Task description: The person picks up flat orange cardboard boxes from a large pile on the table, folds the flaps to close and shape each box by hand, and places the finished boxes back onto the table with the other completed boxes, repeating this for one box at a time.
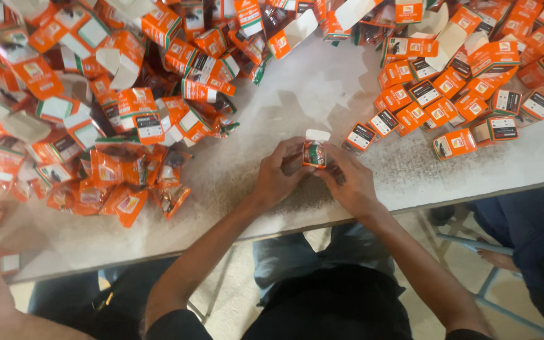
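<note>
Grey table; both hands grip small open orange box, contents unclear.

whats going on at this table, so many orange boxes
A person seated at a pale table holds one small orange box in both hands, left hand and right hand, with its white flap open at the top. To the left lies a heap of orange sachets and open boxes. To the right, closed boxes are piled together. Another person's legs show at the right edge, beside the table.
</note>
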`<state>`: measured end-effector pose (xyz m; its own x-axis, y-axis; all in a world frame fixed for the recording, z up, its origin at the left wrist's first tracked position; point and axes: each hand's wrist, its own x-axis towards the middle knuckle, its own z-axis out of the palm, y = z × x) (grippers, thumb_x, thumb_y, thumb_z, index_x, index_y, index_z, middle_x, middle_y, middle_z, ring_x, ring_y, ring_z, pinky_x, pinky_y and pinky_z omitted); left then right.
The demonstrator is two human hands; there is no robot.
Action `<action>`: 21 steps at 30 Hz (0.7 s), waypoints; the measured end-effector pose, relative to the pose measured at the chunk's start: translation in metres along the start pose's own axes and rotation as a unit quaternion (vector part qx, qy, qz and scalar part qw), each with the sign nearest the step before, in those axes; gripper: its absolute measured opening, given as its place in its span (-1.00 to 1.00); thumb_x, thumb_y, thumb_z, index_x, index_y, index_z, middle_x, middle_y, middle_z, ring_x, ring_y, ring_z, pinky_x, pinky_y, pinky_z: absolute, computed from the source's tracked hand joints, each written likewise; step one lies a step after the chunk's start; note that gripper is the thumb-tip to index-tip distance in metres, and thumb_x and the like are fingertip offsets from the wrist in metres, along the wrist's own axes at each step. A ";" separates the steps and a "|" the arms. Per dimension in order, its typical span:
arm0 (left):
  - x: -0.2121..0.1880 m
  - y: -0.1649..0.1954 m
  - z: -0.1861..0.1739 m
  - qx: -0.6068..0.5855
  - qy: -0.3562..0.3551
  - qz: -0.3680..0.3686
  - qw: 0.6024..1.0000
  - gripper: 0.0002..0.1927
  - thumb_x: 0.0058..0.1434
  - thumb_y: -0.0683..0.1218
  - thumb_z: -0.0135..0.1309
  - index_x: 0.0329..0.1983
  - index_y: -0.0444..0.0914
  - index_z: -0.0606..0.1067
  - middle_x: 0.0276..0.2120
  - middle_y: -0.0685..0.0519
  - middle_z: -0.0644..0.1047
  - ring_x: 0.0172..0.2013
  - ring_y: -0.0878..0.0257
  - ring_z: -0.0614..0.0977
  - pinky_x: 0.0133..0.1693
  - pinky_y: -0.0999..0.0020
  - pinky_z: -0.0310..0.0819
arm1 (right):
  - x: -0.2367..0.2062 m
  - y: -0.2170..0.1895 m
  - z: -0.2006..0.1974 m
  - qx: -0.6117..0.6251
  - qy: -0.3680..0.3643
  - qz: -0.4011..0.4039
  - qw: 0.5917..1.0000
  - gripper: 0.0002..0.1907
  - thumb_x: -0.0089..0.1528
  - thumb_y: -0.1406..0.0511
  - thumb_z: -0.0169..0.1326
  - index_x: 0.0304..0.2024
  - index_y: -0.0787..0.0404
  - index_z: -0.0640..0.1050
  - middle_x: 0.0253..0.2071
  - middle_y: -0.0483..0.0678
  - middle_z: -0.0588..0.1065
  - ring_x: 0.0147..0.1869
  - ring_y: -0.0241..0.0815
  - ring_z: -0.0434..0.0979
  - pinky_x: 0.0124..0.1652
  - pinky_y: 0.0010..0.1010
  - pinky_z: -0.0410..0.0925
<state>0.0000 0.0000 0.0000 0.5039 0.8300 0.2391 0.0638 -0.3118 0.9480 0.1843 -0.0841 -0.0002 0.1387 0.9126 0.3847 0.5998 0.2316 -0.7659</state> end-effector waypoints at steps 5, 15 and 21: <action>-0.007 -0.017 -0.010 0.079 -0.041 0.054 0.995 -0.40 0.21 -0.28 0.26 0.33 -0.23 0.42 0.29 -0.18 0.49 0.15 0.07 0.66 0.09 0.30 0.64 | 0.002 0.000 0.015 -0.065 -0.015 -0.036 0.997 -0.44 0.21 0.32 0.28 0.26 0.15 0.48 0.15 0.10 0.43 -0.20 -0.05 0.62 -0.22 -0.21 0.48; 0.033 0.005 -0.006 0.340 -0.051 0.237 0.909 -0.47 0.21 -0.15 0.28 0.24 -0.32 0.46 0.35 -0.26 0.30 0.20 -0.20 0.55 0.12 0.07 0.54 | 0.041 0.016 -0.017 -0.159 -0.099 -0.078 0.979 -0.50 0.24 0.30 0.21 0.24 0.16 0.48 0.12 0.04 0.42 -0.11 0.01 0.61 -0.21 -0.17 0.48; 0.038 -0.016 -0.019 0.124 -0.084 0.113 0.982 -0.87 0.28 -0.23 0.27 -0.13 -0.17 0.65 0.31 -0.14 0.47 0.10 0.09 0.70 -0.02 0.31 0.69 | 0.050 0.018 -0.010 -0.093 -0.027 -0.155 0.983 -0.61 0.09 0.41 0.33 -0.01 0.19 0.61 0.21 0.03 0.46 0.13 0.05 0.61 0.00 -0.22 0.50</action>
<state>0.0020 0.0451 -0.0019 0.6634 0.6448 0.3797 0.1308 -0.5995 0.7896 0.2100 -0.0375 0.0101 -0.1120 0.8252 0.5536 0.7417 0.4401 -0.5061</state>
